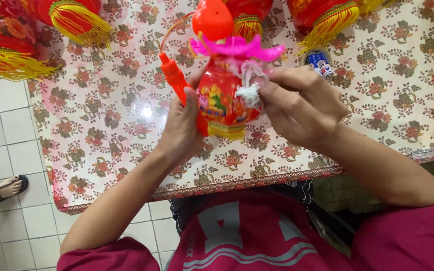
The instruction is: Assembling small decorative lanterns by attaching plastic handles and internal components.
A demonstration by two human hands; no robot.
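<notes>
Head view looks down on a table [101, 125] under a floral cloth, where a small lantern [222, 103] is held up between both hands above the middle of it. Its round body is red with a bright printed picture, a yellow band at the base, a pink petal collar [237, 47] and an orange cap [212, 19] on top. Left hand [182, 133] wraps the lantern and an orange handle [174, 78]. Right hand [300, 108] pinches white string [249, 92] against its side.
</notes>
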